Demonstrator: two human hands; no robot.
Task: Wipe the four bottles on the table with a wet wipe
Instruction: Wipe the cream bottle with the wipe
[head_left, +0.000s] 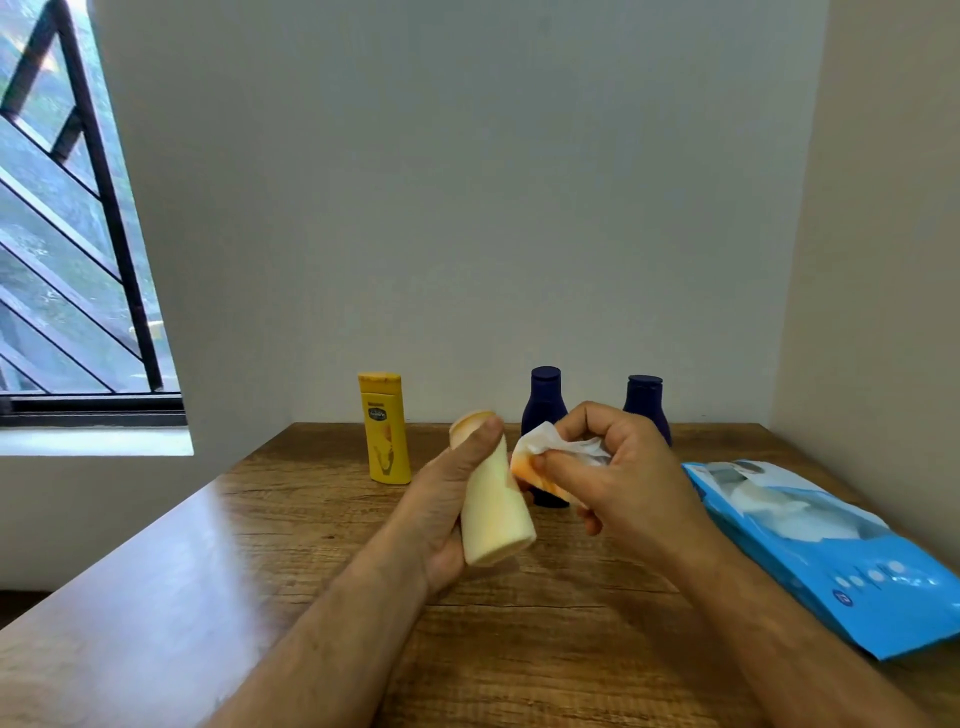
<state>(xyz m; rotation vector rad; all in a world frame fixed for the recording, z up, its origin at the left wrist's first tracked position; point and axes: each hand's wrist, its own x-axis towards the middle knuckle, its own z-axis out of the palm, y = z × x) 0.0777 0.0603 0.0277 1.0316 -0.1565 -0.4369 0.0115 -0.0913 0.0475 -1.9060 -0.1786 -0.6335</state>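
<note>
My left hand (441, 499) grips a cream-coloured bottle (493, 514), lifted off the wooden table (545, 649) and tilted, cap end away from me. My right hand (613, 478) pinches a crumpled white wet wipe (561, 452) against the bottle's upper right side. A yellow bottle (384, 428) stands upright at the back left. Two dark blue bottles stand upright behind my hands: one (544, 400) in the middle, partly hidden by the wipe, and another (645, 402) to its right, partly hidden by my right hand.
A blue wet wipe pack (831, 556) lies on the table's right side, its flap open with a white wipe showing. Walls close off the table at the back and right. A barred window (67, 234) is on the left.
</note>
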